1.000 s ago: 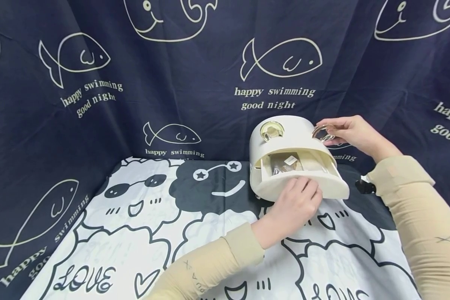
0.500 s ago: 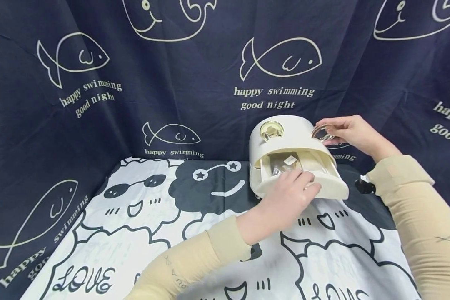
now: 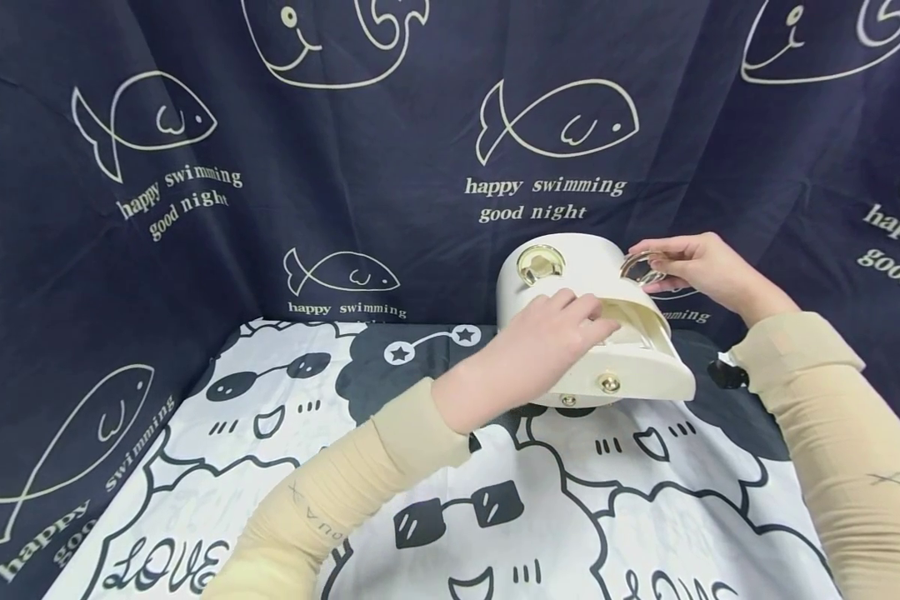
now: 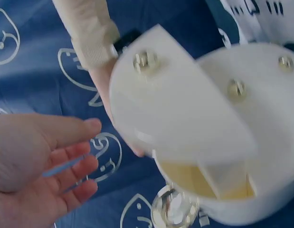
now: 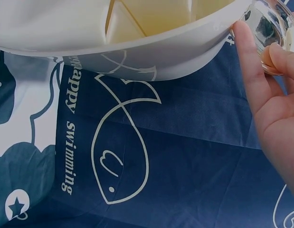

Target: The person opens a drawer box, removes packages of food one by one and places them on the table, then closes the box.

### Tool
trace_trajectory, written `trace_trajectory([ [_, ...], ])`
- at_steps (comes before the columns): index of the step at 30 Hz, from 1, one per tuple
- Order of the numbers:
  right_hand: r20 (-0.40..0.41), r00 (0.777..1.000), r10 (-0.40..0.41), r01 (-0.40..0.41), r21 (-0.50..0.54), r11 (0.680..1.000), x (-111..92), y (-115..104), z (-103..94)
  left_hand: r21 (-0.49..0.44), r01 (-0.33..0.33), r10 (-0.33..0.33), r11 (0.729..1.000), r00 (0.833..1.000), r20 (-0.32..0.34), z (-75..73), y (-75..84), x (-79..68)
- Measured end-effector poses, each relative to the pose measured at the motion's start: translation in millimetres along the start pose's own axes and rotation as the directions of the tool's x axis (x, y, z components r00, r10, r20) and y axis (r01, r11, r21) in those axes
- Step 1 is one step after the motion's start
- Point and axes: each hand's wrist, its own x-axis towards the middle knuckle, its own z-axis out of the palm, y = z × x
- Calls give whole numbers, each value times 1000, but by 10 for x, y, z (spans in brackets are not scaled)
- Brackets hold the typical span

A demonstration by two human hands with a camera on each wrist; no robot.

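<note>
A white rounded drawer box (image 3: 581,250) stands at the right, its upper drawer (image 3: 648,375) pulled out, with a gold knob (image 3: 609,382) on the front. My left hand (image 3: 551,342) is over the left part of the drawer and hides its inside there. In the left wrist view, the loosely bent fingers of the left hand (image 4: 33,156) hold nothing, apart from the drawer front (image 4: 170,104). At the box's upper right, my right hand (image 3: 693,262) pinches a shiny gold round ornament (image 5: 268,21) between thumb and fingers.
A matching gold ornament (image 3: 542,265) sits on the box's upper left. Below the drawer shows a second gold knob (image 3: 568,401). Under the box lies a black-and-white cartoon cloth (image 3: 270,392); a navy fish-print curtain (image 3: 405,167) hangs behind.
My left hand has left the drawer front and moved up and left over the drawer, uncovering the knobs and covering the clear packet inside. The right hand keeps its hold on the ornament.
</note>
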Motion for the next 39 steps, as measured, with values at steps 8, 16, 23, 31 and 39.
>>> trace_trajectory([
  [8,4,1000,-4,4,-12,1000,6,-1,11,-9,-63,64,998,993,104,67,-288,43],
  [16,7,1000,-14,14,13,1000,2,4,0,-86,-107,119,991,980,157,364,-435,138],
  [23,2,1000,0,0,0,1000,11,12,9,-233,-93,146,968,964,222,577,-474,212],
  [31,5,1000,5,-5,2,1000,13,9,13,-321,-76,183,944,931,315,678,-463,279],
  [39,15,1000,-4,4,15,1000,4,4,-2,-232,-122,200,965,914,354,682,-464,340],
])
